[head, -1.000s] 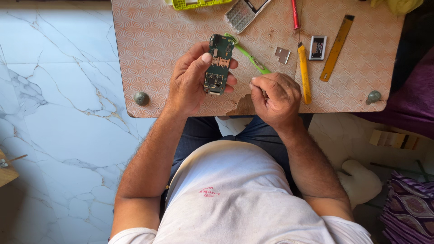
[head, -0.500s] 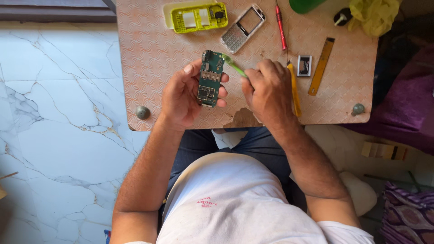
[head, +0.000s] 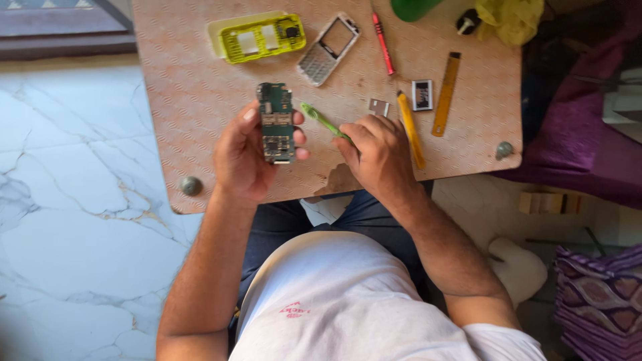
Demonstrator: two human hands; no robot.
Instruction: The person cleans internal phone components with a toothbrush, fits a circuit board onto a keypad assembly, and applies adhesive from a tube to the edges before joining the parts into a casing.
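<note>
Two hands above the table [head: 187, 100]: left hand [head: 247, 157] grip around green circuit board [head: 276, 122], right hand [head: 380, 160] grip on green tool [head: 323, 121].

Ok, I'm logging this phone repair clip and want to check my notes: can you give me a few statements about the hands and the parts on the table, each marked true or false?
1. The left hand holds a green circuit board above the table. True.
2. The right hand holds a red screwdriver. False: it grips a green tool; the red screwdriver lies on the table.
3. The yellow-green phone housing lies untouched at the table's far side. True.
4. The keypad front cover is in the left hand. False: it lies on the table beside the housing.
5. The yellow-handled tool lies on the table next to the right hand. True.
</note>
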